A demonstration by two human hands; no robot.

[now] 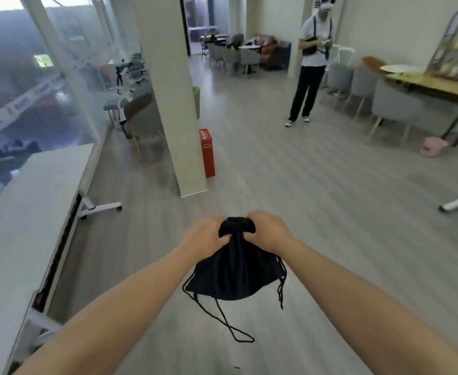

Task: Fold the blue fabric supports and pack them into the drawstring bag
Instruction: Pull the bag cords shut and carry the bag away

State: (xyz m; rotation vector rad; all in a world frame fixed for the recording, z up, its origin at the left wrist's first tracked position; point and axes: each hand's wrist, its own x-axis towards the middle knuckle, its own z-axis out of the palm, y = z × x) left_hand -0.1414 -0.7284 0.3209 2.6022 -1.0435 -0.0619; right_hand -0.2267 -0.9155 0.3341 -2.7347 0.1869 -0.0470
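A black drawstring bag point(236, 274) hangs in the air in front of me, its mouth bunched together at the top. My left hand point(203, 235) grips the left side of the gathered mouth and my right hand point(269, 231) grips the right side. Thin black cords point(222, 318) dangle in loops below the bag and down its right edge. No blue fabric supports show in the view; the bag's inside is hidden.
A long grey table point(27, 212) on wheels runs along my left by a glass wall. A white pillar point(168, 104) with a red box point(207, 152) stands ahead. A person point(310, 66) stands further off; chairs and a wooden table point(433, 85) line the right.
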